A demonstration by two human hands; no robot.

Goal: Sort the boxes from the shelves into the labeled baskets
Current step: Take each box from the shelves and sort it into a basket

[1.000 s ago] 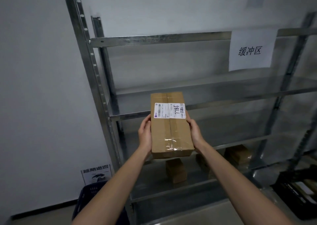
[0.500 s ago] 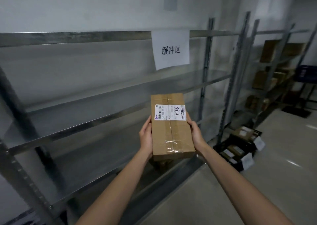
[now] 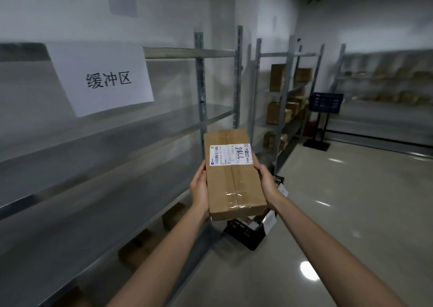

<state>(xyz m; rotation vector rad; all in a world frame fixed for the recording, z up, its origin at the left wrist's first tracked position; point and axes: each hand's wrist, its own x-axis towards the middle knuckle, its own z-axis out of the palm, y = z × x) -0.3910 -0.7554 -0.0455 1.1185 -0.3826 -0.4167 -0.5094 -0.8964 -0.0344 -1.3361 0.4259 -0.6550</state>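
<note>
The left hand [image 3: 199, 189] and right hand [image 3: 266, 184] gripped the cardboard box [image 3: 234, 184] between them, palms against its long sides and thumbs along the top edges. It was in the air, its long axis running away from the wrists, shipping label [image 3: 230, 154] up at the far end. This looked like the carrying step. Next came matching the label to a basket: a black basket [image 3: 246, 234] stood just below the right hand, a blue basket [image 3: 325, 102] far beyond.

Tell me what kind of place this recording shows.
Probably a parcel storeroom or sorting area: steel shelving racks line the walls, cardboard boxes sit on the far racks, and the held carton bears a barcoded shipping label.
</note>
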